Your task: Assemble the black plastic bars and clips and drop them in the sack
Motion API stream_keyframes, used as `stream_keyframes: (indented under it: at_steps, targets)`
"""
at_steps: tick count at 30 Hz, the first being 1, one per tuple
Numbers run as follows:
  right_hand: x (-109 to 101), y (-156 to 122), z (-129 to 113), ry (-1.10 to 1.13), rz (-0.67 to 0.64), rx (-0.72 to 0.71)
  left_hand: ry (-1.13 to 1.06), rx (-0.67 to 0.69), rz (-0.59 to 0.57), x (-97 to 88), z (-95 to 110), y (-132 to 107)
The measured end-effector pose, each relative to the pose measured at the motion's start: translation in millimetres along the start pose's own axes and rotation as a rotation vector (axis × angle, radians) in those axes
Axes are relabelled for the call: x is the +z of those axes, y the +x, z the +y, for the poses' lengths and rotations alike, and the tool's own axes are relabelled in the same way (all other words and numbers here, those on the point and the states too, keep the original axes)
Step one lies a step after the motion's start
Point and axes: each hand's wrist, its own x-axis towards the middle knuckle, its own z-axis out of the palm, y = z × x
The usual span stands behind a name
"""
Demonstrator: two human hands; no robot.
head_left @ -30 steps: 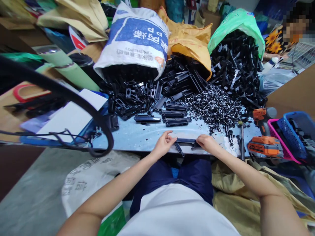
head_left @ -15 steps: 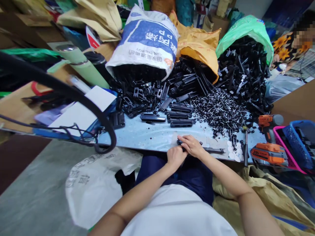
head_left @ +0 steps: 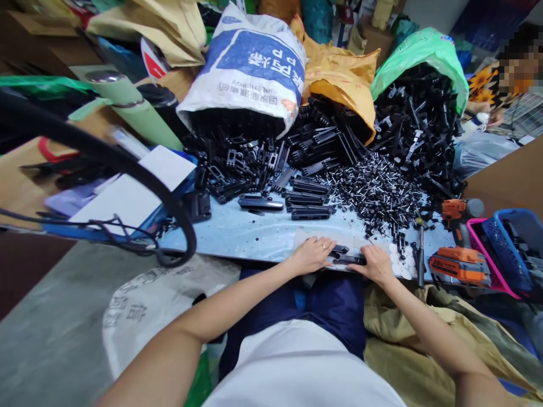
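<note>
My left hand is at the bench's front edge, fingers closed at the left end of a short black plastic part. My right hand pinches the right end of a long, narrow black plastic piece, which lies just in front of the short part. The left end of that long piece reaches close to my left fingers; whether they touch it I cannot tell. Beyond my hands, several assembled black clip-like pieces lie in a stack, with a single shinier one to their left.
A heap of small metal pins spreads below white, orange and green sacks spilling black parts. At right are a hammer, a cordless drill and baskets. A black hose arches at left. Another person sits far right.
My hands were together over a black part; now they are apart, the right one moved rightward onto the long piece. The view has shifted slightly.
</note>
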Motion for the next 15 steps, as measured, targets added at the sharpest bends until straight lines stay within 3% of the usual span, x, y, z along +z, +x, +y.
stream_keyframes:
  at_steps: [3, 5, 7, 9, 12, 15]
  targets:
    - [-3, -2, 7, 0.018, -0.02, -0.114, -0.009, 0.004, -0.061, 2.7, -6, 14]
    - [-13, 9, 6, 0.104, -0.032, -0.166, -0.04, -0.029, 0.035, -5.5, -7, 15]
    - [-31, 24, 4, 0.271, -0.066, -0.227, -0.108, -0.042, 0.212, -22.4, -4, 10]
    - [-53, 38, -3, 0.532, -0.11, -0.278, -0.29, -0.014, 0.361, -44.8, 5, 2]
    - [-76, 51, -28, 1.05, -0.134, -0.315, -0.751, 0.053, 0.472, -76.0, 31, -9]
    - [-69, 57, -73, 1.483, 0.086, -0.229, -1.017, 0.022, 0.631, -88.1, 60, -14]
